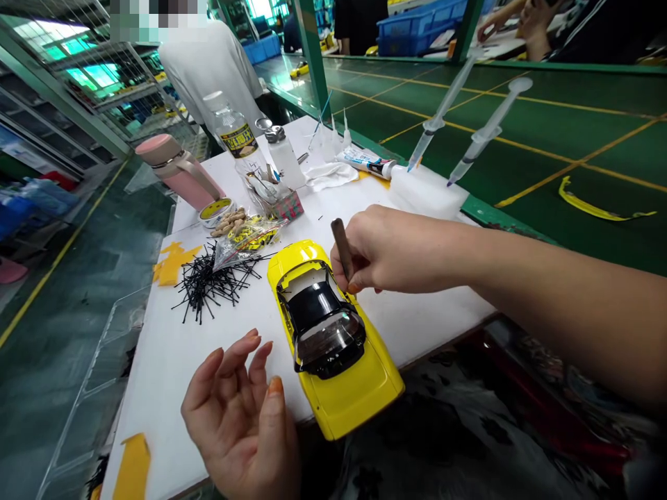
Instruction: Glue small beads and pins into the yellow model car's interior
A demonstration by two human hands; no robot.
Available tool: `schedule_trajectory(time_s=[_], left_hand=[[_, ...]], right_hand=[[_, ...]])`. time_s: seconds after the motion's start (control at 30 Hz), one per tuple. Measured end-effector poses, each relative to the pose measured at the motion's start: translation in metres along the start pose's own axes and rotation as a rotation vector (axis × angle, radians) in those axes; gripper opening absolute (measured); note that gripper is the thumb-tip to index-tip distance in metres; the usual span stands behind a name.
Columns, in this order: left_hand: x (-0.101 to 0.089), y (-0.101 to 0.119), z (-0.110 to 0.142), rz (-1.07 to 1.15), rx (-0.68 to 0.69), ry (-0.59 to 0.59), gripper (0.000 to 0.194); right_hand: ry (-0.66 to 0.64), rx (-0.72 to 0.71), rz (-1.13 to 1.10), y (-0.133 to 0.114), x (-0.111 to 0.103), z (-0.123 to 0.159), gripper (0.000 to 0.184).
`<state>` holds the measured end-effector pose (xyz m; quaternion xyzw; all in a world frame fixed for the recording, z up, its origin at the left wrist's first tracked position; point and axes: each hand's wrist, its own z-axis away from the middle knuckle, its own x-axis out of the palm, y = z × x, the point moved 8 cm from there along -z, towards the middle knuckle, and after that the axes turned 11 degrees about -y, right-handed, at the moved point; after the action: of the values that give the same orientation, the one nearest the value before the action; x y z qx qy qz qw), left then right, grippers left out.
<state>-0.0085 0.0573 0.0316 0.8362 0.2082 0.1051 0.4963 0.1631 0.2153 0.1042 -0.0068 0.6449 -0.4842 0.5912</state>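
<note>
A yellow model car body (359, 399) with a black roof and a clear window lies on the white tabletop near its front edge. My right hand (369, 250) is closed around a narrow, flat, dark brown tool (341, 244), at the car's right side. The tool's lower end is hidden by my fingers, so its kind cannot be told. My left hand (242, 410) is palm up beside the car's left side, its fingers apart and curled a little, with nothing in it. Left of the car, thin black pins (211, 281) lie in a loose pile.
Behind the pins are a bag of small yellow parts (250, 239), a tape roll (216, 210) and a pink flask (180, 170). Two syringes (482, 135) stand in a white block (427, 194). Beyond runs a green conveyor (547, 146) with a yellow strip (599, 208). Other people are farther back.
</note>
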Motion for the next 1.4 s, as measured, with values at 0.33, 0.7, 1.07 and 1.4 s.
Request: schedule_trajectory(time_s=[0.33, 0.7, 1.07, 1.4], left_hand=[[0.001, 0.002, -0.001, -0.003, 0.019, 0.022, 0.056], [0.001, 0.002, -0.001, 0.048, 0.060, -0.005, 0.058], [0.001, 0.002, 0.001, 0.033, 0.073, -0.014, 0.055], [0.003, 0.004, 0.002, 0.006, 0.081, -0.032, 0.054]], right_hand=[[-0.045, -0.020, 0.077, -0.004, 0.003, -0.010, 0.023], [-0.156, 0.027, 0.318, -0.023, 0.005, -0.019, 0.015], [-0.047, -0.054, -0.259, 0.012, -0.014, -0.005, 0.021], [0.368, 0.052, -0.671, 0.071, 0.034, 0.045, 0.016]])
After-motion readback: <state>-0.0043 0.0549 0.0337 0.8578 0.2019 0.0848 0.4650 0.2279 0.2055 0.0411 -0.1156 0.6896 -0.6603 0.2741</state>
